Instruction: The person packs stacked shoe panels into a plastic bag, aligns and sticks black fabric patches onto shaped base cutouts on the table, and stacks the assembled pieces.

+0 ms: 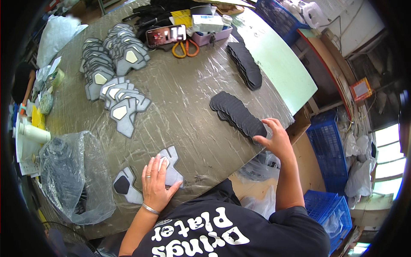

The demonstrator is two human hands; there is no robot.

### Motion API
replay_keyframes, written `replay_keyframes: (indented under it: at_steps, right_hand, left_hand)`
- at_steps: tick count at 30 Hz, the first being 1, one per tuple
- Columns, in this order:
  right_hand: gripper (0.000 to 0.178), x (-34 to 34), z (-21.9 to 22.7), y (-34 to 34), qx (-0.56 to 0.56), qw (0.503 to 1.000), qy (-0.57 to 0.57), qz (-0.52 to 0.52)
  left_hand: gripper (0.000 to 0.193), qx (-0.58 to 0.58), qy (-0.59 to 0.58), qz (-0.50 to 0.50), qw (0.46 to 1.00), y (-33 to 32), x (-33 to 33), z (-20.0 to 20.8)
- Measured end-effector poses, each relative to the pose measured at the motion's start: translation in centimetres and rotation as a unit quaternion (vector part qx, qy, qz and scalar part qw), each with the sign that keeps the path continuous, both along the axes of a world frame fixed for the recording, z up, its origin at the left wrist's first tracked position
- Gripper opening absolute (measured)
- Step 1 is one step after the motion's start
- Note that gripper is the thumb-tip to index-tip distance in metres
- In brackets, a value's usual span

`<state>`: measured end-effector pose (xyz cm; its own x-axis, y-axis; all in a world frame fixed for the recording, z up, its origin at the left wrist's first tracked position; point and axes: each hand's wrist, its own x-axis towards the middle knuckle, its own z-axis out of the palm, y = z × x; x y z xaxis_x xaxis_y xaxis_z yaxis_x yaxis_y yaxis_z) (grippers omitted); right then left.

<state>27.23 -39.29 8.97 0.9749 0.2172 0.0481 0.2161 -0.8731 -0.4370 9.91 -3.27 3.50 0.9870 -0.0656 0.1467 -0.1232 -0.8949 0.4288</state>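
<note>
My left hand (159,183) lies flat with fingers stretched out over a grey, notched fabric piece (172,165), covering part of it. Just left of that hand is a second grey piece (130,185) with a dark pentagon patch on it. My right hand (277,139) is at the near end of a fanned row of black, rounded fabric pieces (234,112). Its thumb and fingers are apart around the last piece; I cannot tell whether they touch it. Farther back lies another fanned row of black pieces (245,64).
Overlapping grey pieces with pale patches (121,112) cover the far left. A phone (166,35), orange-handled scissors (186,49) and a purple box (212,37) stand at the back. A clear plastic bag (77,180) sits at the left edge; blue crates (324,150) are right of the table.
</note>
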Motion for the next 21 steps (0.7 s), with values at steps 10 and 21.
replay_keyframes:
  at_steps: [10, 21]
  right_hand:
    - [0.027, -3.6, -4.0, -0.9, 0.046, 0.995, -0.088, -0.024]
    - [0.014, -0.7, -6.8, -4.3, 0.541, 0.784, 0.134, -0.273]
  left_hand:
    - [0.076, -0.050, -0.035, -0.015, 0.998, -1.2, 2.0, 0.7]
    - [0.061, -0.051, -0.012, -0.084, 0.995, -3.6, 3.2, 1.2]
